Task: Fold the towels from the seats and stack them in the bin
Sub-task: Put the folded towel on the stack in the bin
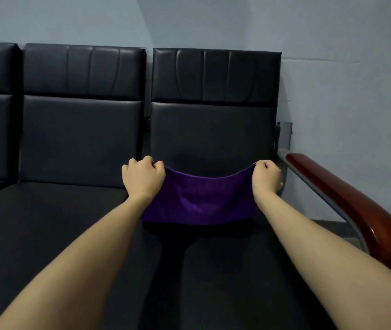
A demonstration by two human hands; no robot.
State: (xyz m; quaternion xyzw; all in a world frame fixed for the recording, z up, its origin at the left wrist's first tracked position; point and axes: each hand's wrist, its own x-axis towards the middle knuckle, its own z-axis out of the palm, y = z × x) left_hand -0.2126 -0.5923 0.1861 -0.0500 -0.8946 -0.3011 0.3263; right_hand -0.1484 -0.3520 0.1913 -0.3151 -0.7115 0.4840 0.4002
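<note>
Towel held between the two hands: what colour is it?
Purple; the towel shows plainly in the head view.

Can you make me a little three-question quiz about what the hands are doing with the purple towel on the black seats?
1. True or false: only one hand holds the purple towel.
2. Where is the wooden armrest? A) on the person's left B) on the person's right C) behind the seats
3. Fill in: the towel's top edge sags in the ____ between the two hands.

Key:
1. False: the left hand and the right hand each pinch a top corner with their fingers.
2. B: beside the end seat.
3. Middle.
</note>
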